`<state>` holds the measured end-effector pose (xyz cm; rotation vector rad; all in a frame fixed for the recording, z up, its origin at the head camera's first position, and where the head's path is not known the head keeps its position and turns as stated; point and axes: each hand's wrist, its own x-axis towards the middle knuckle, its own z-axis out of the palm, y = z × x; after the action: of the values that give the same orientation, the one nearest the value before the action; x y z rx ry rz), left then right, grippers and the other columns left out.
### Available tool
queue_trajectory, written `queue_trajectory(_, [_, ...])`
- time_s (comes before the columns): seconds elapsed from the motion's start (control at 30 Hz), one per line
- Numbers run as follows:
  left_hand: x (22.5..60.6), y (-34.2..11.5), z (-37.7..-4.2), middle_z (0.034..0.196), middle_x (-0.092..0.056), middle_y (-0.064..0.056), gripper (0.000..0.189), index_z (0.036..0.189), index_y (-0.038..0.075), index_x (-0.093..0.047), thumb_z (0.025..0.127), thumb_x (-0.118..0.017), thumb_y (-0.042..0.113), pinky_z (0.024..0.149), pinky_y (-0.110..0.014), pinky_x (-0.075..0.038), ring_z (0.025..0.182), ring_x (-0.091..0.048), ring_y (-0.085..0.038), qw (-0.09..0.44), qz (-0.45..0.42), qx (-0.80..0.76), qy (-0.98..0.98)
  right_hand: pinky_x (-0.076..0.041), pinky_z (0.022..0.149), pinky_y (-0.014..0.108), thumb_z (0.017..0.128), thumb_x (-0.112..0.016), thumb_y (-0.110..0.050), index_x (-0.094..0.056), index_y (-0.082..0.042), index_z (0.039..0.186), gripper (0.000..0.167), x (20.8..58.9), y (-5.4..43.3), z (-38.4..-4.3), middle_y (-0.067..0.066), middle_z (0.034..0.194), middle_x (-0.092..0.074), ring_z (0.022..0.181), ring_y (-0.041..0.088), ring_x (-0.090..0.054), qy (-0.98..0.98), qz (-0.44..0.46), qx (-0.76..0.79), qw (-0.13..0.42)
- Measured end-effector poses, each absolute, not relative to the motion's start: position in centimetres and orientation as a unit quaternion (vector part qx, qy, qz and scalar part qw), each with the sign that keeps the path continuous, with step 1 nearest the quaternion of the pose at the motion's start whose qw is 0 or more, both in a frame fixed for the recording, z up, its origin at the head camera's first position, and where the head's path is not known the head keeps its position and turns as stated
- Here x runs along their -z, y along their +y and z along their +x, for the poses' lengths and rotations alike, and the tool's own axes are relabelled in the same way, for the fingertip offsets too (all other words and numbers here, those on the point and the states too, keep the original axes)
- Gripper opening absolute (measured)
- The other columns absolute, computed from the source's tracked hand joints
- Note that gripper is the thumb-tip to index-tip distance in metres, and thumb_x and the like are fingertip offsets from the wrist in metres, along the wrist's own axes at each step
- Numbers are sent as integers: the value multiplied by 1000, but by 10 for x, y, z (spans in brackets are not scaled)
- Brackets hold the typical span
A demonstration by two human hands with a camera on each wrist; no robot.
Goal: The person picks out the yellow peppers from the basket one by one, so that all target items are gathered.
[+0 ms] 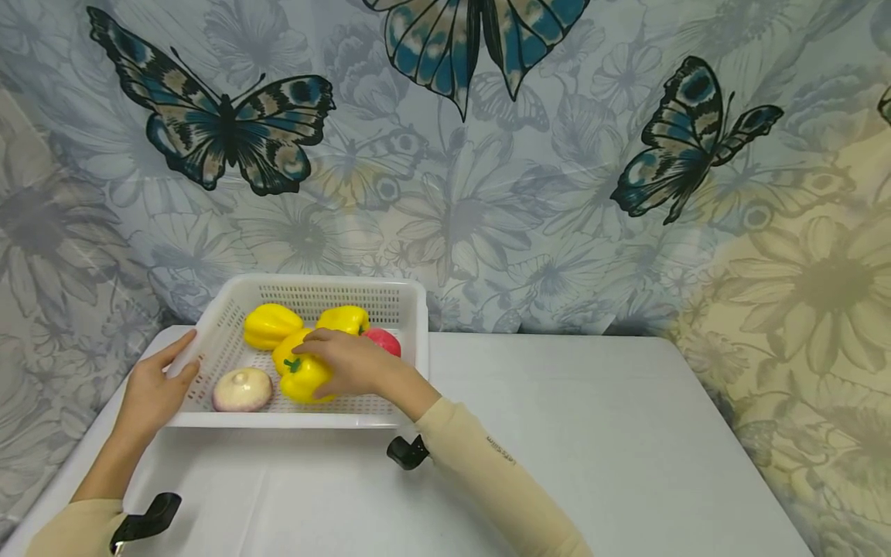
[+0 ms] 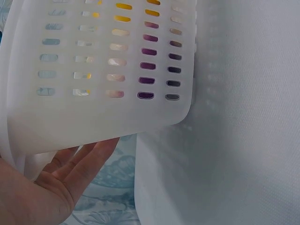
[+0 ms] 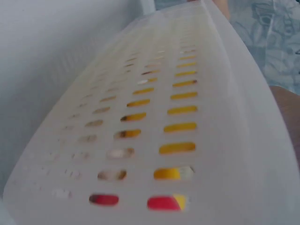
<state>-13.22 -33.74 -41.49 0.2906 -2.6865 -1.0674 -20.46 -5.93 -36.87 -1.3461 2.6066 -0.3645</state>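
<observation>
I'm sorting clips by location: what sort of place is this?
Probably an indoor tabletop workspace: a white table, a butterfly-patterned backdrop behind it, and a white basket holding yellow peppers.

The flat white tabletop (image 1: 592, 425) leaves wide passage right of the white perforated plastic basket (image 1: 278, 420). Inside, a small gap opens between the rear-left glossy yellow bell pepper (image 1: 271, 326) and the round cream-and-purple vegetable (image 1: 244, 389) — but the right hand (image 1: 348, 360) and its forearm block entry from the front right, and the left hand (image 1: 156, 383) occupies the left rim.
</observation>
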Motion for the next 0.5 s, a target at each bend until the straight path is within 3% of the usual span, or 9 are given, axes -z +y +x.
queue_trajectory(0.27, [415,-337,-133,137,-42,-41,53,151,4,-34,100,-48,11,55,-20,-44,100,-61,-47,105,114,363,-919,-43,101,28,83,-79,-33,-53,-22,142,65,360,-40,-205,-3,147,-46,130,13,-48,878,-454,138,62])
queue_trajectory(0.5, [415,-337,-132,137,-41,-41,53,151,5,-32,101,-47,11,57,-24,-46,103,-59,-52,101,117,366,-918,-42,104,33,81,-82,-33,-50,-21,144,72,352,-28,-208,-3,151,-43,133,15,-46,880,-448,149,56])
